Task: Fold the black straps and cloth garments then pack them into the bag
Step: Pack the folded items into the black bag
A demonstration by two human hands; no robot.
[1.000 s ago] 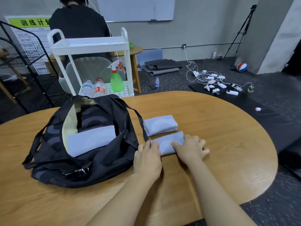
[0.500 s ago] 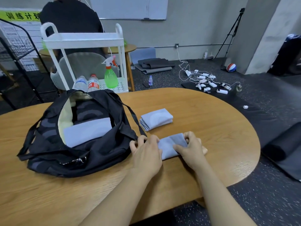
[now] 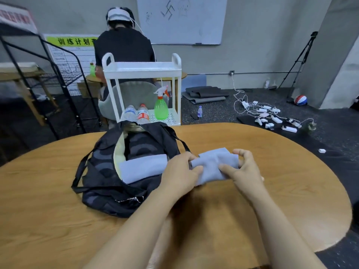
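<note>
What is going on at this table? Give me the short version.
A person is packing folded cloths into a black bag on the wooden table. The left hand and right hand both grip one folded light blue cloth, held just right of the bag's opening. Another folded light blue cloth already lies inside the open bag.

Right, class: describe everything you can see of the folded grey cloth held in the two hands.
The folded pale grey-blue cloth looks like soft, matte fabric folded into a compact rectangle. The left hand grips its left end and the right hand pinches its right end, just right of the open black fabric bag, over the round wooden table.
</note>
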